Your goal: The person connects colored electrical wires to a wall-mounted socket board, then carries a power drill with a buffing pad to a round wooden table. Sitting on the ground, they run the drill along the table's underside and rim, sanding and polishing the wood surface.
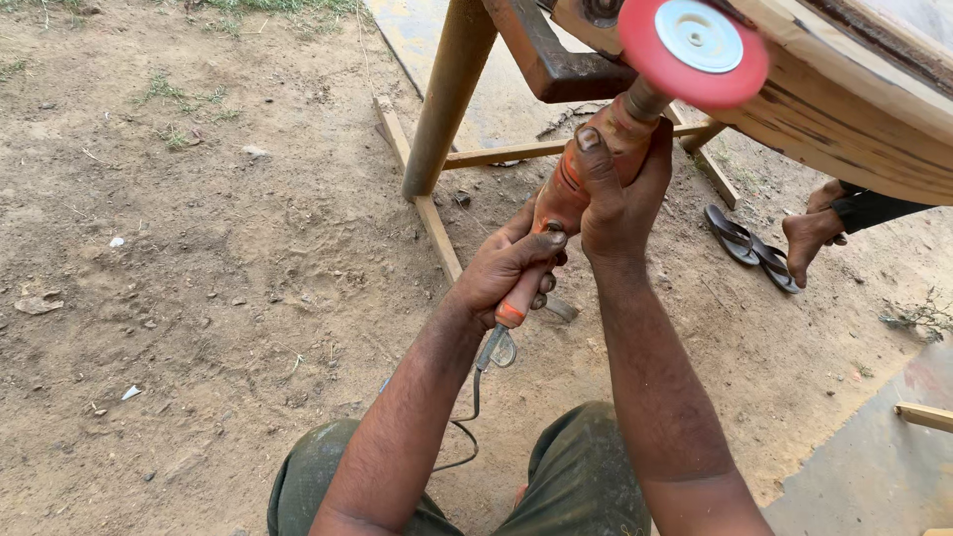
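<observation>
Hands clamp an orange, dust-caked angle grinder [586, 169]: left hand [506, 268] at its tail, right hand [620, 194] near the head. Its red round sanding disc [693, 52] touches the pale wooden plank [854, 99].

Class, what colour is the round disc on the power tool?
The disc is red with a silver metal centre, seen in the head view.

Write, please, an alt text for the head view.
Both hands, left hand low and right hand above, hold an orange angle grinder whose red disc meets a wooden plank. Bare dirt ground lies below.
</observation>
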